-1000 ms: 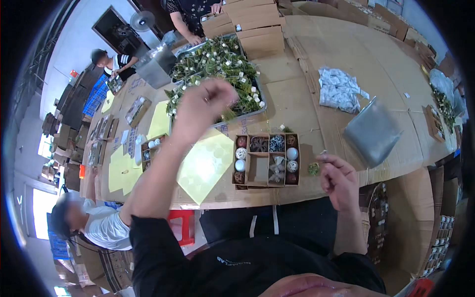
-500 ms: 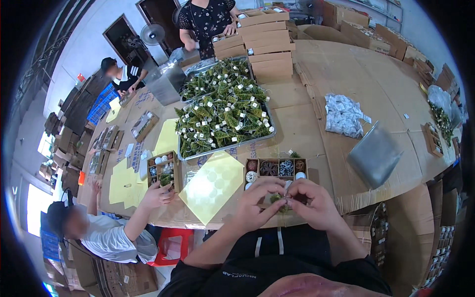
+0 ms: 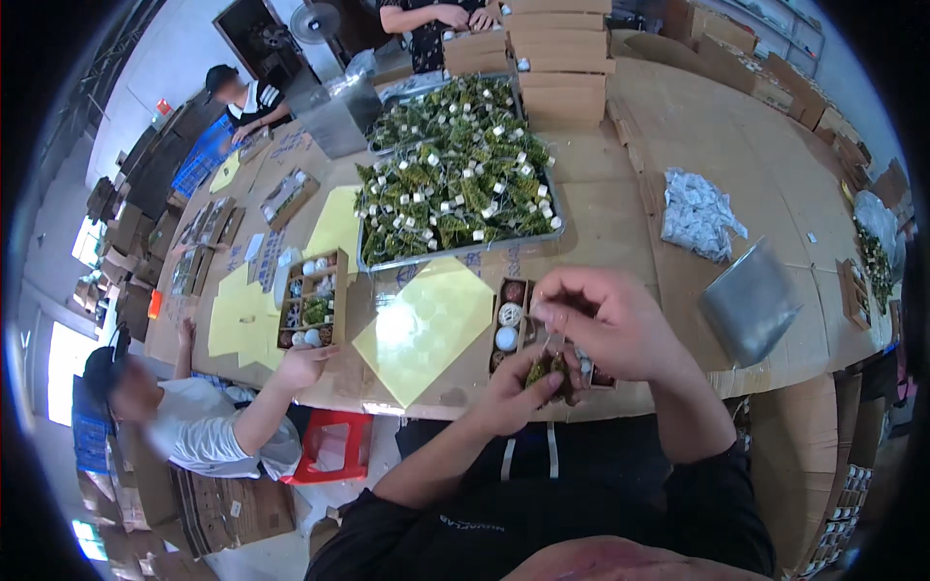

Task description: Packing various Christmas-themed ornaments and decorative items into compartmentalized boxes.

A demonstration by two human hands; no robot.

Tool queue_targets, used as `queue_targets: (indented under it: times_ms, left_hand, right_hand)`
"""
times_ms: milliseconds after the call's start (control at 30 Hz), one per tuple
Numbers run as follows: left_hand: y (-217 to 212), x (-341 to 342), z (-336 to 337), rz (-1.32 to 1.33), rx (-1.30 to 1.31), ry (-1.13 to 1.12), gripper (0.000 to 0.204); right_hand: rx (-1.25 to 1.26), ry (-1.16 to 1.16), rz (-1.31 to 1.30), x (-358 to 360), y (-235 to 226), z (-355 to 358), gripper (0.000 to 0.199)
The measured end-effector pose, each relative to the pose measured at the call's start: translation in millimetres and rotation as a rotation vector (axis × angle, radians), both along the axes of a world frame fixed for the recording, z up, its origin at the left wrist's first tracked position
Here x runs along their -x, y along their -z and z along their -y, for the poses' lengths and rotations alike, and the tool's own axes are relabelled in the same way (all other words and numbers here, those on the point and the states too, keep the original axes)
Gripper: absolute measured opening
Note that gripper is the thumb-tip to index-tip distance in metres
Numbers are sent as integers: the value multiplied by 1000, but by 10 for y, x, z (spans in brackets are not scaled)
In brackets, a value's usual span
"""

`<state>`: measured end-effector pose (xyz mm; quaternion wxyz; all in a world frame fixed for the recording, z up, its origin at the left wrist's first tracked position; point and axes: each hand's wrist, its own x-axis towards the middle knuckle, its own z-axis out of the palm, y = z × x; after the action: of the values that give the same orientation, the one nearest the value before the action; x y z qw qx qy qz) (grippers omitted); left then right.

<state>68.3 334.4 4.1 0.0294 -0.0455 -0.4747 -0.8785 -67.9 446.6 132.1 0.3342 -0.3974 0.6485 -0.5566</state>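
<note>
My left hand (image 3: 528,389) is closed around a small green bottle-brush tree ornament (image 3: 552,373) at the table's near edge. Just above it, my right hand (image 3: 615,324) pinches what looks like a thin pale string (image 3: 548,341) rising from the ornament. Beneath my hands lies a divided cardboard box (image 3: 500,339), partly hidden by them. Its visible left column holds a dark red ball (image 3: 514,291), a white openwork ball (image 3: 510,315) and a smooth white ball (image 3: 506,338).
Beyond the box, a metal tray (image 3: 465,250) is heaped with small green trees. Yellow sheets (image 3: 426,324) lie to the left, near another filled box (image 3: 315,295) and a co-worker's hand (image 3: 305,366). Rightward are a pile of white packets (image 3: 697,215) and a metal bin (image 3: 751,305).
My right hand has risen above my left, apart from it. The tree ornament is lower in my left hand. The co-worker's hand has drawn back from the left box, and the view has shifted.
</note>
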Motion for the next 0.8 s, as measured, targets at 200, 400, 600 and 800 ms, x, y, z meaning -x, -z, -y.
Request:
queue_targets:
  times_ms: [200, 400, 600, 800]
  left_hand:
    - [-5, -75, -75, -37, -417, -227, 60]
    - [174, -8, -207, 217, -404, -431, 18]
    - [41, 121, -200, 16, 420, -480, 21]
    - [41, 265, -117, -97, 709, -706, 32]
  right_hand:
    - [388, 21, -1013, -280, 372, -260, 27]
    - [192, 154, -1003, -613, 1124, -370, 31]
    - [197, 338, -810, -754, 1171, -406, 20]
    - [205, 574, -835, -630, 952, -424, 22]
